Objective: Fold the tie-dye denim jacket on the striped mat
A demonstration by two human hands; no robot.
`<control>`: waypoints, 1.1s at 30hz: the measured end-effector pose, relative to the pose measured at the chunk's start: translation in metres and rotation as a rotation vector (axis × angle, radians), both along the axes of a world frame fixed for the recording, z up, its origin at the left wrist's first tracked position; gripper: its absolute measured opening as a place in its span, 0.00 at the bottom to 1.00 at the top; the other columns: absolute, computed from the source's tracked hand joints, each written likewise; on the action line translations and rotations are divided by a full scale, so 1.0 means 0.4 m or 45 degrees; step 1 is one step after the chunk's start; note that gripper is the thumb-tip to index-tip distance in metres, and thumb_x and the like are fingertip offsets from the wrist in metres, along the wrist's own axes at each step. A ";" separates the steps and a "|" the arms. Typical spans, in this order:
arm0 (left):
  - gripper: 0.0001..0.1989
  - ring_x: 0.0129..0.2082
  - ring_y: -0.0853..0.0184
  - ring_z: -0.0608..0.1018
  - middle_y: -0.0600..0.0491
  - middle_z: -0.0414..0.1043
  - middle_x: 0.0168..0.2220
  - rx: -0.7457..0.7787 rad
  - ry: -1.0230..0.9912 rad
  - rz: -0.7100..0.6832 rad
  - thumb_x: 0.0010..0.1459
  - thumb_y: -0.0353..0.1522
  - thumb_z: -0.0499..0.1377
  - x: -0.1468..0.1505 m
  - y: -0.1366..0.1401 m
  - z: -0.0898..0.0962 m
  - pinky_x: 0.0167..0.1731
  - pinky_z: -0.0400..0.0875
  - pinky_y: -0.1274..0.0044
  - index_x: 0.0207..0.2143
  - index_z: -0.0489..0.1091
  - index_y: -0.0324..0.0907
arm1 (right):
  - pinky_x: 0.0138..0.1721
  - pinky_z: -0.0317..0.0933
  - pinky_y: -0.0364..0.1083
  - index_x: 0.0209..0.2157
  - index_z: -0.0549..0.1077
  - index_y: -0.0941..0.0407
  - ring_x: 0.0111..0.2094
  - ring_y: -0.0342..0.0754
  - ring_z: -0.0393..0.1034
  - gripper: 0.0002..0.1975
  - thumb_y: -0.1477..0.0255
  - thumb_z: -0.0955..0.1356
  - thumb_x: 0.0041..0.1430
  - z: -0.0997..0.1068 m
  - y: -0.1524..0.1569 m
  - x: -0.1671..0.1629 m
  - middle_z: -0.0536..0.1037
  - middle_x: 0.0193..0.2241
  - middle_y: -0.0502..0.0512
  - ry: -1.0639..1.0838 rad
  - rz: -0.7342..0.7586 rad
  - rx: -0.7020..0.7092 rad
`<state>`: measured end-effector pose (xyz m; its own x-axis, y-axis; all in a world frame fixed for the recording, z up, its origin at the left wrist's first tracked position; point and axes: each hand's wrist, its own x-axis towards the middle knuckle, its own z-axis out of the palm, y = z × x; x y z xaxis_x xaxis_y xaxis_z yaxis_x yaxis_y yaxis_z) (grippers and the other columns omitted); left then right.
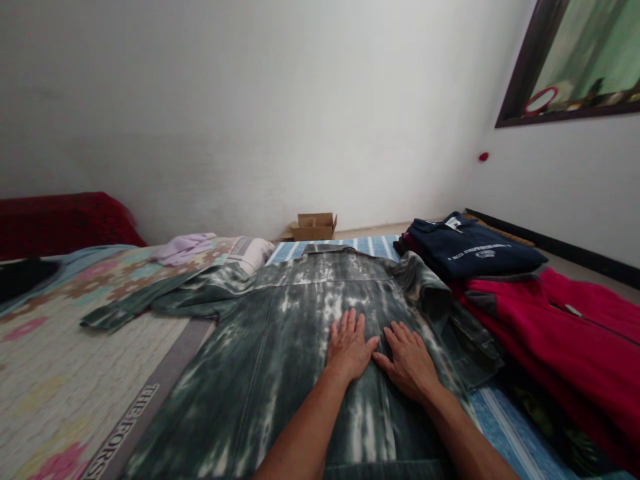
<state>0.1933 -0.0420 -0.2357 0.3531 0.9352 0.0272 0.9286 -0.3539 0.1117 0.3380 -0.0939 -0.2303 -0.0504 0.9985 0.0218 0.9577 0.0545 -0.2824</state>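
A dark green jacket [260, 353] with whitish streaks lies spread out, its back facing up and its collar at the far end. One sleeve stretches out to the left, while the other bends down along the right side. My left hand [350, 343] rests flat on the jacket's back, fingers pointing away from me. Beside it, my right hand [407, 360] also presses flat on the cloth with fingers apart. The two thumbs nearly meet. Neither hand holds anything.
Folded clothes stand at the right, a navy garment [475, 250] and a red one [565, 333]. A flowered blanket [75, 373] covers the left, with a lilac cloth [184, 249] on it. By the wall sits a cardboard box [314, 228]. A blue striped sheet [510, 427] lies underneath.
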 end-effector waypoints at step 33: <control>0.36 0.65 0.59 0.44 0.46 0.42 0.65 0.014 0.029 0.001 0.59 0.51 0.35 -0.001 0.005 -0.005 0.60 0.42 0.62 0.63 0.47 0.40 | 0.59 0.39 0.55 0.59 0.60 0.61 0.62 0.58 0.45 0.33 0.53 0.57 0.59 -0.002 0.000 0.002 0.56 0.61 0.63 0.014 0.005 0.033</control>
<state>0.1930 -0.0400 -0.2376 0.3527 0.9353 0.0298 0.9312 -0.3539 0.0869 0.3388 -0.0940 -0.2311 -0.0538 0.9974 0.0479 0.9543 0.0655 -0.2916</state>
